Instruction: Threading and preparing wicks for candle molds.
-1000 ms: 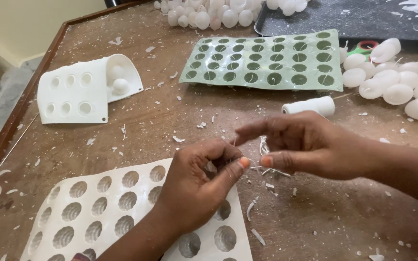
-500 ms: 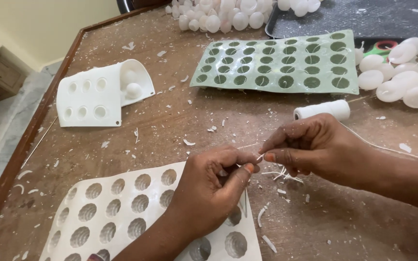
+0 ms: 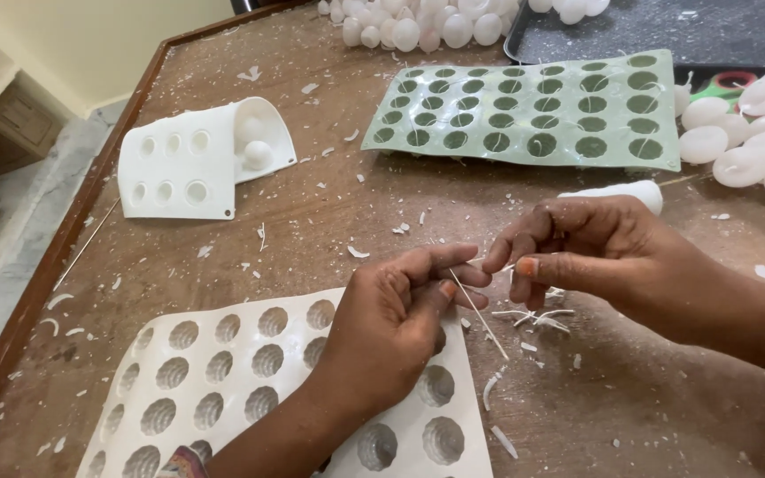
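Left hand (image 3: 391,332) hovers over white mould (image 3: 223,389), thumb and forefinger pinching upper end of thin white wick (image 3: 480,317). Wick slants down and right from left fingertips, lower end free above table (image 3: 329,212). Right hand (image 3: 591,252) just beside, fingers pressed together, pinching short wick piece near left fingertips. Loose wick scraps (image 3: 537,317) lie under right hand. Green mould (image 3: 524,111) farther back; white candles (image 3: 745,146) at right; folded small white mould (image 3: 201,159) at left.

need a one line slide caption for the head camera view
Two hands, left hand and right hand, pinch a thin wick above a white mould.
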